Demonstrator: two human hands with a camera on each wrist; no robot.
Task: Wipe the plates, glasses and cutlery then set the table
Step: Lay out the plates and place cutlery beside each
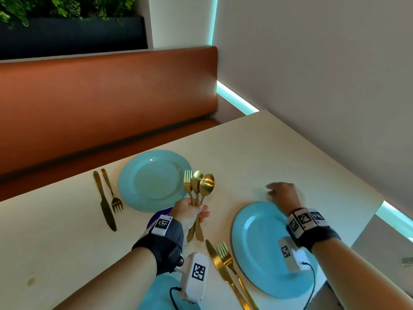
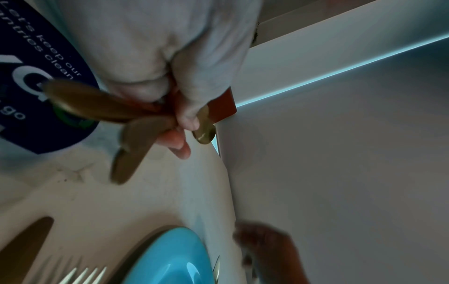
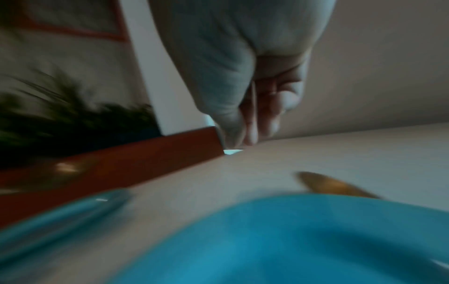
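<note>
My left hand (image 1: 196,211) grips a bunch of gold cutlery (image 1: 197,189), a fork and two spoons, upright above the table between the two blue plates; their handles (image 2: 97,103) stick out below the fist. The far plate (image 1: 154,180) has a knife (image 1: 105,202) and a fork (image 1: 112,191) on its left. The near plate (image 1: 257,253) has a knife (image 1: 220,262) and a fork (image 1: 230,262) on its left. My right hand (image 1: 274,193), blurred, hovers just past the near plate's far rim, fingers (image 3: 257,119) loose and pointing down, holding nothing. A gold piece (image 3: 335,185) lies on the table beside that plate.
A dark blue round sticker (image 1: 159,217) with white lettering lies under my left hand. Something blue (image 1: 156,291) sits at the near table edge under my left wrist. An orange bench (image 1: 107,104) runs along the far side; the wall (image 1: 324,86) borders the table on the right.
</note>
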